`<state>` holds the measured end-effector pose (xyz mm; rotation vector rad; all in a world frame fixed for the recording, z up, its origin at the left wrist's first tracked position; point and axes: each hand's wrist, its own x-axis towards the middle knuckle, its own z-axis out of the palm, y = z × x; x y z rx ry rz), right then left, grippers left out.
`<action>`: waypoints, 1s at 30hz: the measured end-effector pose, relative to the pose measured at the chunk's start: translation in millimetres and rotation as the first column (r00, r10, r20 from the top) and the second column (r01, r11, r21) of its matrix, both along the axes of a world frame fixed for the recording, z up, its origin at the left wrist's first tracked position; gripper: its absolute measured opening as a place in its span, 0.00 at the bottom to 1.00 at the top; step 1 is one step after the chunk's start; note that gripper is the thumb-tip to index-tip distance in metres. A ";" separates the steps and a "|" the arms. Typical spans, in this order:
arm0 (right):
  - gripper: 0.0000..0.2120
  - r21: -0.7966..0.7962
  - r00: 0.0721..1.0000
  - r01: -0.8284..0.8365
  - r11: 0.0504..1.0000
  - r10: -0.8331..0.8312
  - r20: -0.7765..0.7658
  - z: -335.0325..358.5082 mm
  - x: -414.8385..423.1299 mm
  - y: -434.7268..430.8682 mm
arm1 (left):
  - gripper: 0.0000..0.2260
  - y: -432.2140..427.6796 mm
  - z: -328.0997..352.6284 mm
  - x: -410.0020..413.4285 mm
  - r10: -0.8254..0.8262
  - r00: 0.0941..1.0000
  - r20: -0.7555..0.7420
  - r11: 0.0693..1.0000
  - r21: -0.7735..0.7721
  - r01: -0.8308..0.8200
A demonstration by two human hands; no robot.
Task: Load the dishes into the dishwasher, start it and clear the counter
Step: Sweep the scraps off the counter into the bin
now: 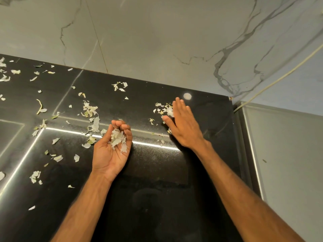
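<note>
— What fills the view?
— A grey-veined marble wall [157, 32] at the back; below it a polished black counter [201, 165]; a grey metal panel [288, 154] stands against the counter's right edge; a pale cable [279, 77] runs down the wall to the far right corner.
— And the hands?
— The left hand [111, 151] lies palm up near the counter's middle, fingers curled over a handful of scraps [118, 138], whitish and flaky; the right hand [183, 124] is flat, fingers straight and together, palm down towards the far right corner; it grips nothing.
— Is anything by it?
— A small heap [164, 109] of the same scraps, touching its thumb side; whether the palm presses the surface, I cannot tell.
— The rest?
— Loose scraps [90, 109], white and green, strewn from the middle to the left edge, thickest along the far left.
</note>
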<state>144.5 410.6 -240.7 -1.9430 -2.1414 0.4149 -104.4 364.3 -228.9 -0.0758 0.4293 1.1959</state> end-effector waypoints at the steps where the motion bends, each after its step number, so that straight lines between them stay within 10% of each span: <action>1: 0.37 0.000 0.998 -0.032 0.999 0.032 -0.056 0.4 -4.8 -2.0 | 0.15 -0.1 -0.2 -0.4 -0.002 1.000 0.006 1.000 0.000 0.002; 20: 0.28 0.016 0.875 -0.282 0.959 0.264 -0.405 9.3 -16.1 -4.0 | 0.14 -1.5 3.1 -0.4 -0.003 0.998 0.057 1.000 -0.015 0.004; 25: 0.27 0.264 0.945 -0.327 0.907 0.310 0.102 29.9 -30.0 -38.5 | 0.14 -0.9 0.6 -0.9 -0.008 0.996 0.084 1.000 -0.014 0.010; 30: 0.36 0.106 0.870 -0.356 0.928 0.288 0.401 12.6 -66.3 -59.7 | 0.13 0.2 -1.0 -1.5 -0.013 0.994 0.106 1.000 -0.013 0.015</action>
